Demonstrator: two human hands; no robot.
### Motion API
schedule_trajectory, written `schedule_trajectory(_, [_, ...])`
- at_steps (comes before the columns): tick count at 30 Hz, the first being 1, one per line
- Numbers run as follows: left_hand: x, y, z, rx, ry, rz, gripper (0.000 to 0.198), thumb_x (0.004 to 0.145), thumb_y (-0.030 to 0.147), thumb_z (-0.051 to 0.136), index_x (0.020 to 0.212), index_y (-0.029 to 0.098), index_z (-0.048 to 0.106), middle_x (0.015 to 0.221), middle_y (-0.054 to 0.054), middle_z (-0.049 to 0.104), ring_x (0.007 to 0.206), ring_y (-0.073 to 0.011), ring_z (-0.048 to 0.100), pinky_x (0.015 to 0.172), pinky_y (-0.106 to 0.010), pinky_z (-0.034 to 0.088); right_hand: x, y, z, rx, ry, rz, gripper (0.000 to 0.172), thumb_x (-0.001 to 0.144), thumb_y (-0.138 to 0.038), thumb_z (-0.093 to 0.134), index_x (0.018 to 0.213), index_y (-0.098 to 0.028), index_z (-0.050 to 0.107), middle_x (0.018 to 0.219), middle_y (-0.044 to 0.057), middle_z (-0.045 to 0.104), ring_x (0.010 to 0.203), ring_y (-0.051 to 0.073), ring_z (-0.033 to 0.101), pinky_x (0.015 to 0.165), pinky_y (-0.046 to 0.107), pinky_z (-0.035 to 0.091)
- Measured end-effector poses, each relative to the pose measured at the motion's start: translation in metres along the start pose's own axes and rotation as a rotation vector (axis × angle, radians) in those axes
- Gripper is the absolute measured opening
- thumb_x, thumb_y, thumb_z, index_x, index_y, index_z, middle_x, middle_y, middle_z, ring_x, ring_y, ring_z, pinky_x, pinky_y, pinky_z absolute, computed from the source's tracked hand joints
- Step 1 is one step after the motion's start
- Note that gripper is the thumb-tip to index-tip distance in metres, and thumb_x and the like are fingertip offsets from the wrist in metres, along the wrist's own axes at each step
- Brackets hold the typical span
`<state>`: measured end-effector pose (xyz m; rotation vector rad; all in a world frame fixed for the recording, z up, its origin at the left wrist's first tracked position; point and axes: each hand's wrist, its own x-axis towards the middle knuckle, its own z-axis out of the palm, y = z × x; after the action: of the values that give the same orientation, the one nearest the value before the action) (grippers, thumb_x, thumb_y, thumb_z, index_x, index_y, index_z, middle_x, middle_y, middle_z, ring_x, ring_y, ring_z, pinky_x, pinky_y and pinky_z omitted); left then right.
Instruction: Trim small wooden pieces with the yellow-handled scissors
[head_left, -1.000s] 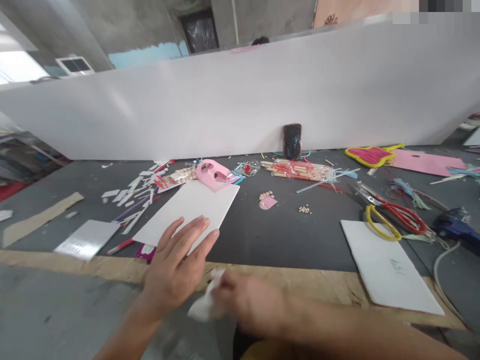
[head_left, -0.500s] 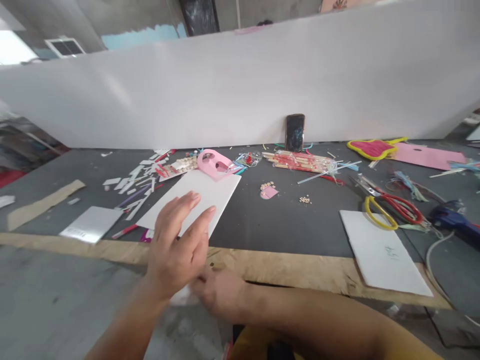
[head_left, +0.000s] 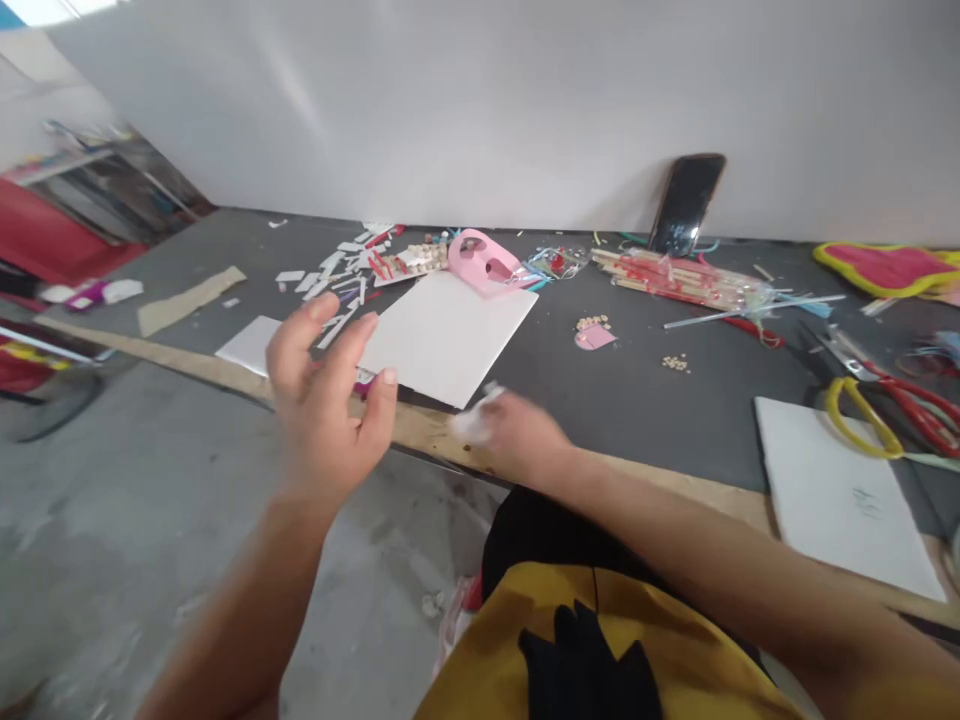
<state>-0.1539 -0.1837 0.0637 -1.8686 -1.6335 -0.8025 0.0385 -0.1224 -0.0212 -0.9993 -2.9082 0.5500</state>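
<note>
My left hand is raised at the table's front edge, palm turned inward, fingers apart and holding nothing. Over the brown edge strip, my right hand is closed on a crumpled white piece, perhaps tissue or cloth; motion blurs it. A white board lies flat just beyond both hands. On its far corner rests a pink cut-out with holes. Right of the board, a small pink piece lies with tiny beads beside it, and a little pile of beads sits farther right.
White scraps and a tan strip lie to the left. A phone leans on the white partition. Wrapped sticks lie in front of it. Scissors with yellow handles overlap a white pad at right.
The view has tilted down and turned left. My hands have moved apart: the right hand has come up to the table edge with the white piece, while the left stays open.
</note>
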Motion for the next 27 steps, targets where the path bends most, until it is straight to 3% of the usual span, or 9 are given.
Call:
schedule_trajectory(3, [0.015, 0.013, 0.001, -0.054, 0.061, 0.085, 0.042, 0.088, 0.029, 0.053, 0.128, 0.017, 0.048, 0.146, -0.008, 0.032, 0.132, -0.0281, 0.036, 0.106, -0.046, 0.039, 0.007, -0.074, 0.039, 0.073, -0.056, -0.273, 0.007, 0.074, -0.021, 0.066, 0.080, -0.020, 0.063, 0.085, 0.000, 0.064, 0.061, 0.012, 0.057, 0.051, 0.022, 0.045])
schedule_trajectory(5, [0.019, 0.014, -0.001, -0.104, 0.121, 0.162, 0.029, 0.082, 0.026, 0.062, 0.111, 0.022, 0.061, 0.146, -0.005, 0.035, 0.131, -0.0314, 0.038, 0.106, -0.052, 0.036, 0.005, -0.088, 0.049, 0.104, -0.016, -0.375, 0.005, 0.077, -0.027, 0.063, 0.080, -0.023, 0.064, 0.084, -0.002, 0.063, 0.066, 0.013, 0.058, 0.049, 0.020, 0.042])
schedule_trajectory(7, [0.016, 0.010, -0.002, -0.130, 0.148, 0.222, 0.003, 0.080, 0.024, 0.065, 0.080, 0.022, 0.066, 0.140, 0.001, 0.046, 0.130, -0.0334, 0.038, 0.103, -0.058, 0.034, -0.001, -0.068, 0.044, 0.120, 0.083, -0.369, 0.014, 0.082, -0.029, 0.058, 0.095, -0.025, 0.063, 0.096, 0.000, 0.063, 0.078, 0.016, 0.058, 0.058, 0.022, 0.045])
schedule_trajectory(11, [0.004, 0.007, 0.009, -0.188, 0.233, 0.160, 0.024, 0.079, 0.014, 0.063, 0.057, 0.018, 0.054, 0.113, 0.000, 0.068, 0.118, -0.0295, 0.052, 0.096, -0.054, 0.040, -0.016, 0.007, 0.011, 0.125, 0.317, -0.144, 0.027, 0.081, -0.015, 0.054, 0.107, -0.016, 0.058, 0.103, 0.012, 0.060, 0.095, 0.022, 0.053, 0.082, 0.036, 0.044])
schedule_trajectory(14, [0.001, 0.031, 0.032, -0.202, 0.184, 0.163, 0.008, 0.079, 0.015, 0.065, 0.083, 0.022, 0.067, 0.125, -0.007, 0.060, 0.124, -0.0325, 0.045, 0.100, -0.057, 0.035, -0.023, 0.037, -0.004, 0.135, 0.410, -0.084, 0.044, 0.076, -0.022, 0.061, 0.118, -0.011, 0.051, 0.113, 0.018, 0.058, 0.106, 0.027, 0.051, 0.089, 0.043, 0.042])
schedule_trajectory(16, [0.001, 0.058, 0.050, -0.236, 0.107, 0.197, 0.033, 0.081, 0.018, 0.063, 0.113, 0.022, 0.061, 0.140, -0.012, 0.044, 0.128, -0.0351, 0.039, 0.101, -0.057, 0.032, -0.029, 0.042, -0.010, 0.141, 0.437, -0.113, 0.055, 0.071, -0.028, 0.068, 0.121, -0.013, 0.050, 0.123, 0.018, 0.054, 0.114, 0.027, 0.048, 0.093, 0.041, 0.041])
schedule_trajectory(18, [-0.002, 0.086, 0.068, -0.345, 0.041, 0.200, 0.045, 0.084, 0.015, 0.056, 0.129, 0.021, 0.049, 0.145, -0.016, 0.034, 0.132, -0.0349, 0.034, 0.102, -0.056, 0.032, -0.043, 0.044, -0.016, 0.149, 0.471, -0.109, 0.044, 0.074, -0.027, 0.065, 0.116, -0.018, 0.055, 0.126, 0.013, 0.053, 0.112, 0.021, 0.052, 0.089, 0.032, 0.044])
schedule_trajectory(21, [-0.014, 0.114, 0.089, -0.464, -0.043, 0.172, 0.049, 0.088, 0.012, 0.046, 0.137, 0.018, 0.037, 0.144, -0.020, 0.030, 0.133, -0.0323, 0.032, 0.100, -0.051, 0.038, -0.086, 0.058, -0.031, 0.151, 0.575, 0.036, 0.028, 0.086, -0.016, 0.046, 0.111, -0.021, 0.057, 0.106, 0.006, 0.063, 0.085, 0.012, 0.063, 0.074, 0.022, 0.048])
schedule_trajectory(27, [-0.042, 0.130, 0.112, -0.444, -0.044, 0.250, 0.044, 0.085, 0.013, 0.053, 0.129, 0.020, 0.048, 0.133, -0.019, 0.041, 0.127, -0.0341, 0.038, 0.097, -0.052, 0.040, -0.231, 0.117, -0.052, 0.028, 0.863, 0.620, 0.026, 0.090, -0.021, 0.033, 0.105, -0.022, 0.055, 0.066, 0.000, 0.063, 0.052, 0.015, 0.059, 0.052, 0.025, 0.045])
